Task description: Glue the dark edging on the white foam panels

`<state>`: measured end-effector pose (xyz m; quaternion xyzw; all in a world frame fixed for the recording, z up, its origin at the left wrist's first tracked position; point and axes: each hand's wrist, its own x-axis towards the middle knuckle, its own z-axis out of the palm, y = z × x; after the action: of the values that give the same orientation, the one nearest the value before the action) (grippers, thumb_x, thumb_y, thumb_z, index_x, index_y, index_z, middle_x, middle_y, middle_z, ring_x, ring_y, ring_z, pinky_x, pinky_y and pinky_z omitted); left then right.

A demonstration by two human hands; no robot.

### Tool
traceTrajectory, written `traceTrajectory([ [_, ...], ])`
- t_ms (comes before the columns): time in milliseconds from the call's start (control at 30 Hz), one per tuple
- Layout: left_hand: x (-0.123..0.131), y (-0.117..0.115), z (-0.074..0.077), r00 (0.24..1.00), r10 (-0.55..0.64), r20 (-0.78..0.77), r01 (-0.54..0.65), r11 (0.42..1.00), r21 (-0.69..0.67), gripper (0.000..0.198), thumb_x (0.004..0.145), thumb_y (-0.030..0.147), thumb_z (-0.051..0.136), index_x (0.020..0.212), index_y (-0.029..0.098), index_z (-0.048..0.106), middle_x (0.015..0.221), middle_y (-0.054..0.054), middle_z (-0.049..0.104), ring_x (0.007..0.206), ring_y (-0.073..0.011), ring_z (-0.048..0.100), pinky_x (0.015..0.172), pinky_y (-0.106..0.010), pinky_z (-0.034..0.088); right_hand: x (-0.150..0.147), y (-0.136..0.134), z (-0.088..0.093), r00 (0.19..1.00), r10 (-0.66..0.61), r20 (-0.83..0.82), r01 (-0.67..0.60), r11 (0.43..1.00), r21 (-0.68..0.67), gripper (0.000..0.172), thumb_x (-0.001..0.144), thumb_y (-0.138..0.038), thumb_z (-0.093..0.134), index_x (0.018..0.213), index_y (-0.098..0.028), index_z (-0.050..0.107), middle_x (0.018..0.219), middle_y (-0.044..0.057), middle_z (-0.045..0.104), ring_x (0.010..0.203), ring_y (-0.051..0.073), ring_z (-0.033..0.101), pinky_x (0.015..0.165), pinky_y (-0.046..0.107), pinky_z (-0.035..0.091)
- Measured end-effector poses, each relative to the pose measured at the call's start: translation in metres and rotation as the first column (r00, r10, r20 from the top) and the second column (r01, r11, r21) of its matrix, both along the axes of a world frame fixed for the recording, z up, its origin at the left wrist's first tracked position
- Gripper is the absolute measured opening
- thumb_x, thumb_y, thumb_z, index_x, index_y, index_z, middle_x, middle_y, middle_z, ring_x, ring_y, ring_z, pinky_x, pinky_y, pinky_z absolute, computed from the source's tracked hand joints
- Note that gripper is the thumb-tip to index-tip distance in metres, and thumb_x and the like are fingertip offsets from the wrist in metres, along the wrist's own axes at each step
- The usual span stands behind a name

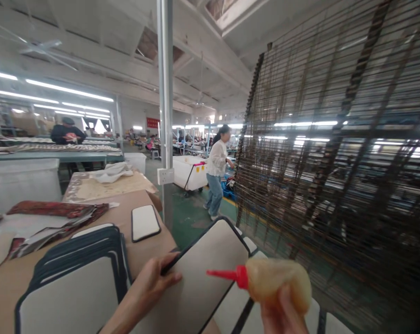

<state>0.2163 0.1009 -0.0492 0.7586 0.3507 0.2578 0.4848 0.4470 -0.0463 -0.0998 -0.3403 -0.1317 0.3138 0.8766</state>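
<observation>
My left hand (pixel 154 283) grips the left edge of a pale panel (pixel 210 255) with rounded corners and a dark border, thumb on its face. The panel is tilted up in front of me. In my right hand (pixel 283 308) is a squeeze bottle (pixel 279 280) of yellowish content, its red nozzle pointing left over the panel without visibly touching it. To the left stands a stack of similar dark-edged panels (pixel 71 287) on the table. One smaller panel (pixel 145 222) lies by itself farther back. More pale pieces (pixel 239 308) lie below the held panel.
A brown-covered table (pixel 143 257) runs along the left, bearing patterned fabric (pixel 57 211) and white cloth (pixel 112 171). A metal post (pixel 165 106) rises at its far edge. On the right leans a large wire rack (pixel 321 125). A person (pixel 217 162) walks between a white cart (pixel 187 171) and the rack.
</observation>
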Motion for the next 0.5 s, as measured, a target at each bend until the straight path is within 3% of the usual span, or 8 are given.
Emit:
traceTrajectory([
  [67,0.004,-0.009,0.000,1.000,-0.009,-0.014,0.009,0.999,0.037,0.047,0.071,0.026,0.060,0.115,0.015,0.070,0.110,-0.006,0.073,0.105,-0.0303,0.062,0.095,-0.035,0.045,-0.004,0.010,0.023,0.975,-0.221,0.024,0.217,0.970,0.109,0.045,0.059,-0.034,0.088,0.099,-0.026,0.069,0.089,-0.003,0.075,0.093,0.019,0.068,0.077,0.024,0.056],
  [200,0.005,-0.020,-0.001,0.999,0.023,-0.039,-0.019,0.994,0.104,0.045,0.071,0.024,0.061,0.115,0.022,0.071,0.115,-0.003,0.072,0.110,-0.0303,0.061,0.102,-0.037,0.041,-0.014,0.028,0.050,0.915,-0.367,0.166,0.333,0.921,0.200,0.041,0.060,-0.028,0.087,0.096,-0.023,0.068,0.092,-0.001,0.073,0.092,0.019,0.066,0.090,0.030,0.050],
  [333,0.003,-0.022,-0.003,0.998,0.040,-0.054,-0.034,0.994,0.104,0.047,0.069,0.023,0.063,0.115,0.022,0.071,0.116,-0.004,0.071,0.112,-0.0325,0.060,0.103,-0.040,0.041,-0.016,0.031,0.049,0.882,-0.416,0.221,0.382,0.906,0.182,0.043,0.060,-0.030,0.085,0.098,-0.022,0.065,0.099,0.002,0.069,0.097,0.025,0.062,0.101,0.045,0.041],
  [500,0.003,-0.024,-0.003,0.998,0.046,-0.031,-0.042,0.994,0.099,0.045,0.071,0.021,0.062,0.115,0.022,0.071,0.114,-0.003,0.072,0.109,-0.0309,0.062,0.101,-0.038,0.043,-0.018,0.028,0.042,0.827,-0.477,0.297,0.444,0.879,0.174,0.037,0.060,-0.028,0.084,0.090,-0.021,0.063,0.091,0.000,0.066,0.090,0.023,0.062,0.096,0.042,0.043],
])
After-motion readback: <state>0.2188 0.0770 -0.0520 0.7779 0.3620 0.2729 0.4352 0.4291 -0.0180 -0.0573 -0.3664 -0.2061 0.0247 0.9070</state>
